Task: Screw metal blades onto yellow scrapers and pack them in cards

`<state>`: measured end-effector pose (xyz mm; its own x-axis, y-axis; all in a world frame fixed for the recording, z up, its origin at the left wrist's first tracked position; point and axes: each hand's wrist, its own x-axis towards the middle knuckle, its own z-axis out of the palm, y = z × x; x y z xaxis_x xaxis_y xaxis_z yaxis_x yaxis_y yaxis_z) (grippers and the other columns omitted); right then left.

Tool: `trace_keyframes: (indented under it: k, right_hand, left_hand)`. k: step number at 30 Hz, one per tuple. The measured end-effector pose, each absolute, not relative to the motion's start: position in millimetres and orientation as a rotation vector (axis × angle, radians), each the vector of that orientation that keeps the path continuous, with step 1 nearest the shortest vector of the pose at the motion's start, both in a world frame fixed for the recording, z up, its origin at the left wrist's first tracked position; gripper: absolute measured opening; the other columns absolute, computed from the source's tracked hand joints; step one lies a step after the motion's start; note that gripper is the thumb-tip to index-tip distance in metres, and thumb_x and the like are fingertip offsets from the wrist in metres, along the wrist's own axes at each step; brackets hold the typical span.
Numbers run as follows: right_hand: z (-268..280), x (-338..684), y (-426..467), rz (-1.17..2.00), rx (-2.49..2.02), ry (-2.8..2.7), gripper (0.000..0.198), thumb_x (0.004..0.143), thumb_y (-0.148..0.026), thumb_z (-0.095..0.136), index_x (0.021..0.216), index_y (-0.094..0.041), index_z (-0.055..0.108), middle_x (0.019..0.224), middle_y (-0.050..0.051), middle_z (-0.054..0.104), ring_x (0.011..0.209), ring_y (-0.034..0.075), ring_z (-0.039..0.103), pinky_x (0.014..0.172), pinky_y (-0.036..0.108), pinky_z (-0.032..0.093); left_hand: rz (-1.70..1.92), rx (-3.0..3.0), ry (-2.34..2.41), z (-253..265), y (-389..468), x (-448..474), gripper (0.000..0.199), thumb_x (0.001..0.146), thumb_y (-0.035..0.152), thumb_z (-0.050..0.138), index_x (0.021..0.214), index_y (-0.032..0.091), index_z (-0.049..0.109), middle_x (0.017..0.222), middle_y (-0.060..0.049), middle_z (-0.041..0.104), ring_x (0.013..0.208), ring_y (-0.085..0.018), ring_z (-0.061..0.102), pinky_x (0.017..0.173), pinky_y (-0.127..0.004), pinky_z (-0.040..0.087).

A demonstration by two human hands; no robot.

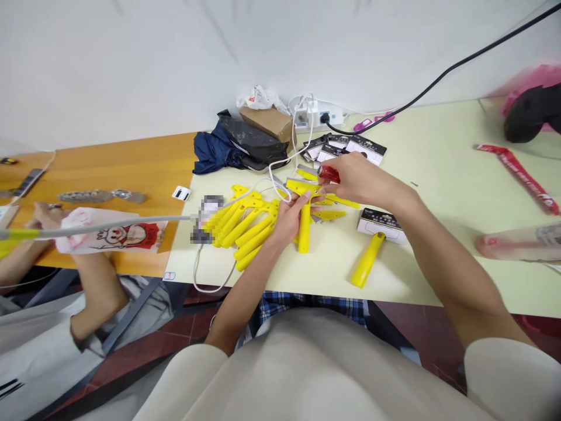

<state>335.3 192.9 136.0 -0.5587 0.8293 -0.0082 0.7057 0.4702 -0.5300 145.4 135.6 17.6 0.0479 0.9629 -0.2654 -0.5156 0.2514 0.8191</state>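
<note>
My left hand (290, 219) is closed around a yellow scraper (304, 234), its handle pointing toward me and its wide head away. Over that head, my right hand (355, 175) is closed on a short red handle (328, 173), which looks like a screwdriver; its tip is hidden. To the left lies a heap of yellow scraper handles (252, 228). Loose yellow head pieces (329, 215) lie just beyond and beside my fingers. On the right, another yellow scraper (367, 262) rests with a black-and-white card sleeve (380, 225) over its head.
Black-and-white packaging cards (370, 149) lie behind my right hand, near a power strip (331, 114) with cables. A cardboard box (267, 126) and dark bags stand at the back. A blurred-out phone (205, 219) lies left. Another person's arm (94, 280) is at the orange table.
</note>
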Motion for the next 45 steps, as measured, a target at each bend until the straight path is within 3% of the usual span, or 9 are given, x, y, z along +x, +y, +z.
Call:
trace_keyframes:
  k: [5,12,18,30,39,45]
  right_hand:
    - [139,342,194,0.704,-1.294,-2.438,0.024,0.095,-0.015,0.071,0.08,-0.023,0.054,0.08,0.003,0.069,0.073,0.021,0.058,0.073,0.036,0.035]
    - [121,325,196,0.714,-1.215,-2.533,0.019,0.095,-0.015,0.068,0.085,-0.024,0.054,0.084,0.004,0.07,0.076,0.021,0.059,0.074,0.035,0.035]
    - [122,313,192,0.735,-1.286,-2.584,0.023,0.098,-0.011,0.065,0.086,-0.023,0.05,0.085,0.004,0.068,0.077,0.02,0.055,0.074,0.034,0.033]
    - [120,324,196,0.731,-1.219,-2.565,0.026,0.09,-0.02,0.075,0.088,-0.024,0.049,0.091,0.004,0.063,0.083,0.022,0.053,0.074,0.034,0.033]
    - [120,335,206,1.029,-1.308,-2.478,0.026,0.087,-0.028,0.083,0.096,-0.024,0.059,0.09,0.002,0.069,0.076,0.02,0.059,0.069,0.035,0.037]
    - [128,336,206,1.135,-1.324,-2.584,0.042,0.094,-0.032,0.077,0.072,-0.025,0.042,0.067,-0.004,0.041,0.062,0.014,0.035,0.061,0.038,0.028]
  left_hand:
    - [1.181,0.57,0.912,13,136,146,0.041,0.082,0.04,0.101,0.089,0.018,0.067,0.109,-0.007,0.084,0.115,-0.028,0.086,0.093,-0.033,0.069]
    - [1.039,0.59,0.901,10,130,152,0.034,0.088,0.037,0.098,0.093,0.014,0.073,0.111,-0.014,0.086,0.124,-0.033,0.084,0.102,-0.039,0.068]
    - [0.998,0.668,0.822,6,128,154,0.045,0.083,0.047,0.102,0.104,0.013,0.08,0.118,-0.016,0.087,0.125,-0.037,0.084,0.11,-0.048,0.068]
    - [0.951,0.741,0.793,7,125,150,0.055,0.082,0.055,0.102,0.113,0.015,0.082,0.123,-0.016,0.086,0.12,-0.038,0.085,0.1,-0.046,0.071]
    - [0.903,0.817,0.761,8,121,148,0.051,0.085,0.055,0.099,0.109,0.014,0.084,0.122,-0.018,0.086,0.114,-0.036,0.086,0.085,-0.039,0.072]
    - [0.867,0.857,0.761,12,121,145,0.053,0.086,0.059,0.097,0.109,0.013,0.085,0.127,-0.021,0.085,0.116,-0.038,0.086,0.081,-0.038,0.071]
